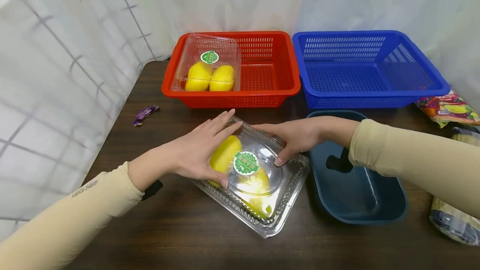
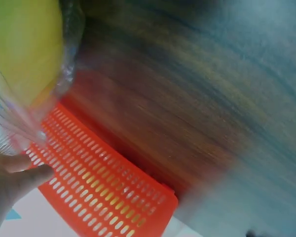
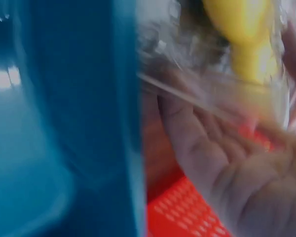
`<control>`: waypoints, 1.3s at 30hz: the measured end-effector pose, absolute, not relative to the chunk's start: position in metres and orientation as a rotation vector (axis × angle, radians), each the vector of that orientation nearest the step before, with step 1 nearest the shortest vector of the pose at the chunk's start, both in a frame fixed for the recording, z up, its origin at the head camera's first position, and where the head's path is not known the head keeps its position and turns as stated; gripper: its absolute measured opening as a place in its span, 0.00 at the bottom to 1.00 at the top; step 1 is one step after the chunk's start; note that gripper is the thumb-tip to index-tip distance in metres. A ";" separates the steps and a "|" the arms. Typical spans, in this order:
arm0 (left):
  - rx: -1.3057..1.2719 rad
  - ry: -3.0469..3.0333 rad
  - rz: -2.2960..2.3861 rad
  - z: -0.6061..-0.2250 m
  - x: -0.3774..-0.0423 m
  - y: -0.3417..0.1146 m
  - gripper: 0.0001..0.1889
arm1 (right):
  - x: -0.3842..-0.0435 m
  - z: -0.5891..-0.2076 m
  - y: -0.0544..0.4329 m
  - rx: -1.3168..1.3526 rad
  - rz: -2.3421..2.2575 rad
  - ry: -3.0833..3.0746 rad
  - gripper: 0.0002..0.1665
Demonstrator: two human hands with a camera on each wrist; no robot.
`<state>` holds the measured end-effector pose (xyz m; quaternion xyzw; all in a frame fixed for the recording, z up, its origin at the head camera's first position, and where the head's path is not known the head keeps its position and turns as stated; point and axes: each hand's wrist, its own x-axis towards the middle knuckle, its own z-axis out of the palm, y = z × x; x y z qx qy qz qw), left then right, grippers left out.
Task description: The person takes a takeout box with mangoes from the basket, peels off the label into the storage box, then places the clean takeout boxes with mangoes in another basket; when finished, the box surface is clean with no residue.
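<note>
A clear plastic clamshell box [image 1: 277,203] with yellow mangoes [image 1: 226,153] inside and a round green-and-white sticker [image 1: 246,163] on its lid sits angled over the table between both hands. My left hand [image 1: 200,149] lies across its left side, fingers straight and spread, thumb on the lid. At the opposite edge, my right hand [image 1: 298,136] grips the box, its thumb on top. In the right wrist view the right fingers [image 3: 197,143] reach beneath the box's edge. A blurred yellow mango [image 2: 27,49] shows through the plastic in the left wrist view.
Behind stands a red basket [image 1: 232,99] holding another clear box [image 1: 221,45] of mangoes, beside a blue basket [image 1: 375,95]. A dark teal basin [image 1: 360,203] is under the right forearm. A purple-wrapped candy [image 1: 144,114] lies left; packaged goods [image 1: 450,109] lie far right.
</note>
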<state>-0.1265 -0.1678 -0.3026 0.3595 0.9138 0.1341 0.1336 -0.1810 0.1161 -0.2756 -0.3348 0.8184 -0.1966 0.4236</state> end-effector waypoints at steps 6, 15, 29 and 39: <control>0.977 2.673 0.329 -0.300 -0.112 -0.176 0.72 | -0.193 -0.273 0.103 -1.030 -0.399 2.056 0.58; 0.667 2.802 0.208 -0.297 -0.086 -0.173 0.71 | -0.154 -0.279 0.112 -1.153 -0.452 2.470 0.56; 0.638 2.810 0.221 -0.297 -0.086 -0.154 0.71 | -0.120 -0.290 0.120 -1.121 -0.132 2.655 0.79; 0.783 2.795 0.291 -0.303 -0.090 -0.163 0.72 | -0.123 -0.289 0.121 -1.108 -0.146 2.646 0.78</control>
